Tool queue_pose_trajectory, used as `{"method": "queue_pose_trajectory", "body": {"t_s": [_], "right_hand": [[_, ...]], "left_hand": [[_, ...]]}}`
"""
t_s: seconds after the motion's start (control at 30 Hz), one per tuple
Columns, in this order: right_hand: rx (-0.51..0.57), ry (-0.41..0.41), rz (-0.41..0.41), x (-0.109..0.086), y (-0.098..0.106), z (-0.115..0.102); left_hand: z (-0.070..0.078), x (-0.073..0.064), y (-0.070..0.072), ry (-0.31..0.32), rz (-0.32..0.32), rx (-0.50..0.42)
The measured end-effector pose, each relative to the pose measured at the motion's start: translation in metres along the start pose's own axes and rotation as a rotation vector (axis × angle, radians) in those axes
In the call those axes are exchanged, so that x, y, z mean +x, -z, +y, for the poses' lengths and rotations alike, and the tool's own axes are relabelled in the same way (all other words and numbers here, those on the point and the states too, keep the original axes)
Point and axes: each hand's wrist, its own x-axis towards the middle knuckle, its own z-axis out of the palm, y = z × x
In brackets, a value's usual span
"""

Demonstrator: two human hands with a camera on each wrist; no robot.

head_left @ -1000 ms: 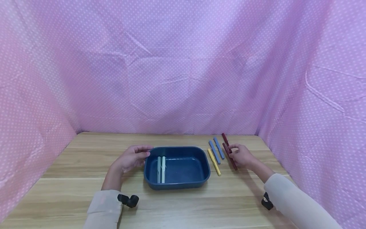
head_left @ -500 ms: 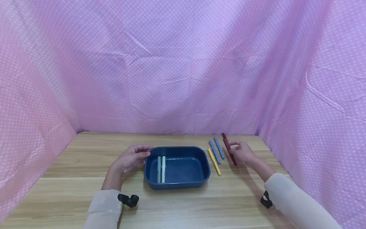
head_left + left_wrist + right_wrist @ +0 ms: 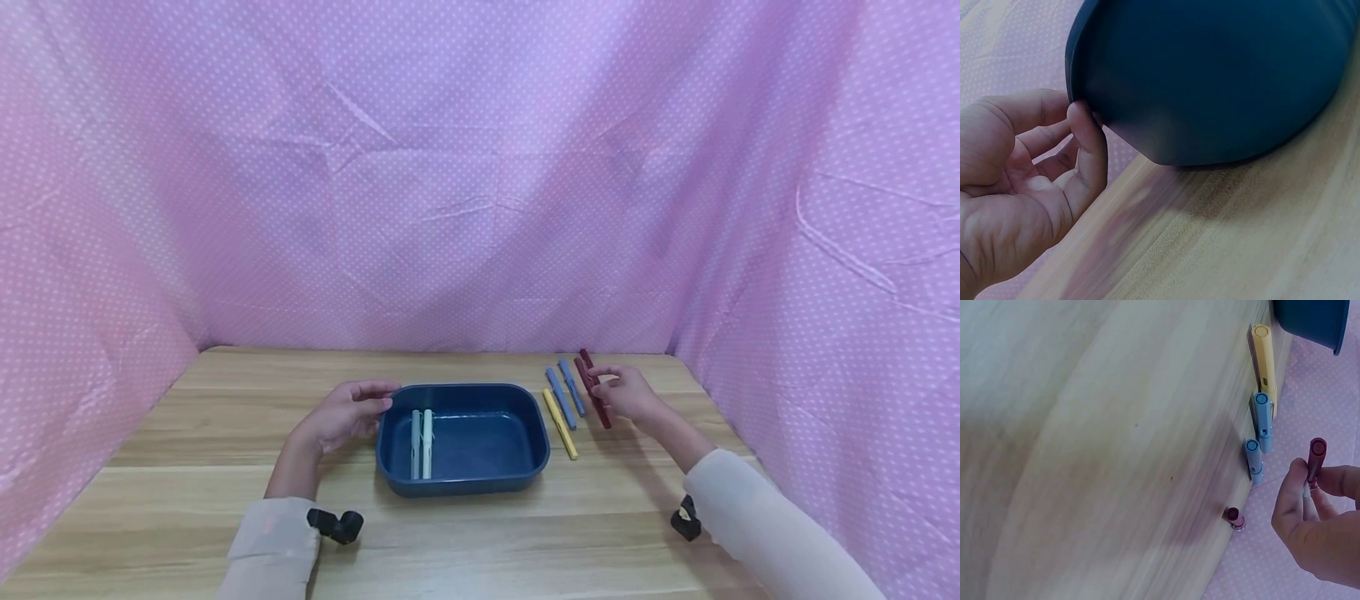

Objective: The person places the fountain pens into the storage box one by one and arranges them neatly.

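Note:
At the back left corner of a dark blue plastic box (image 3: 480, 485), my left hand (image 3: 347, 417) pinches the rim between thumb and fingers. Inside the box, at its left end, lie a grey-green pen (image 3: 416, 450) and a pale green pen (image 3: 427, 450) side by side. My right hand (image 3: 632, 395) pinches a dark red pen (image 3: 1317, 456) by its middle; the right wrist view shows it raised over the table. A second dark red pen (image 3: 1234, 517) lies on the table just behind it.
Right of the box a yellow pen (image 3: 560, 423) and two blue pens, a nearer one (image 3: 561, 398) and a farther one (image 3: 572, 388), lie slanted on the wooden table (image 3: 480, 550). Pink dotted cloth (image 3: 450, 208) hangs behind and at both sides.
The right hand has lifted the dark red pen and shifted it away from me and slightly left. The left hand has stayed at the box's rim.

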Motion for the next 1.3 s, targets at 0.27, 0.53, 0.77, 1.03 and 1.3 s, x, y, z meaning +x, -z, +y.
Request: {"method": "queue_pose_trajectory", "body": {"t_s": [0.27, 0.53, 0.77, 1.03, 1.3], "right_hand": [[0.040, 0.018, -0.033, -0.001, -0.007, -0.003], [0.071, 0.038, -0.062, -0.002, -0.014, -0.010], [0.135, 0.032, -0.074, -0.001, -0.020, -0.018], [0.148, 0.022, -0.080, 0.000, -0.030, -0.027], [0.146, 0.013, -0.064, -0.002, -0.033, -0.036]], "left_hand": [[0.001, 0.001, -0.001, -0.002, -0.008, 0.007], [0.001, 0.002, 0.000, -0.006, -0.019, 0.013], [0.000, 0.002, 0.001, -0.011, -0.029, 0.016], [-0.001, 0.001, 0.004, -0.020, -0.029, 0.033], [-0.001, 0.001, 0.002, -0.016, -0.028, 0.026]]}}
